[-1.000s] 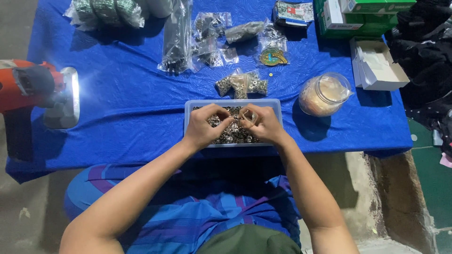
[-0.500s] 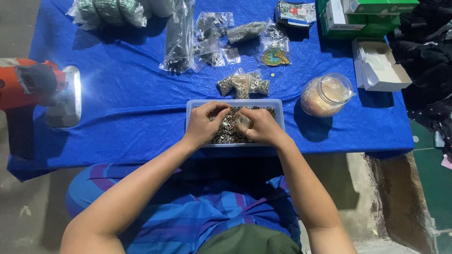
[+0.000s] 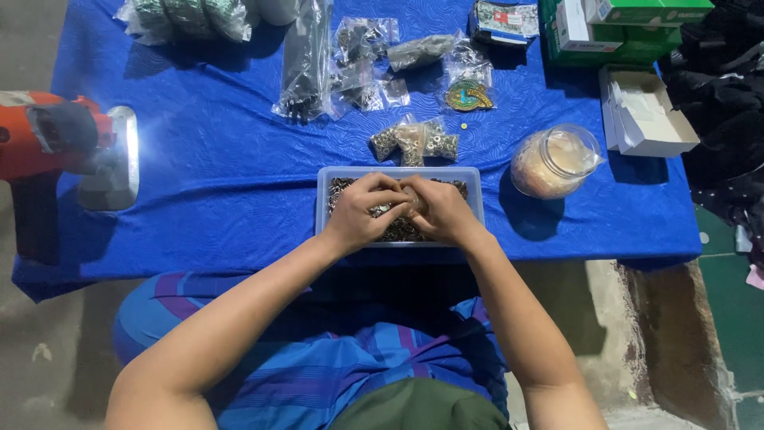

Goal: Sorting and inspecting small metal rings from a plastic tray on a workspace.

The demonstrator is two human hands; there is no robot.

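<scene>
Both hands met over the clear plastic tray (image 3: 477, 185) at the blue cloth's (image 3: 223, 159) near edge, left hand (image 3: 362, 211) and right hand (image 3: 442, 211) pinching small dull metal pieces (image 3: 398, 229) together; seemingly mid-assembly; next calls for fine fingertip alignment; whether they gripped firmly, I couldn't tell.

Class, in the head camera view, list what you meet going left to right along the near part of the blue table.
Orange lamp → left hand → right hand, both over the clear tray of small metal parts → clear jar → open white box.
</scene>
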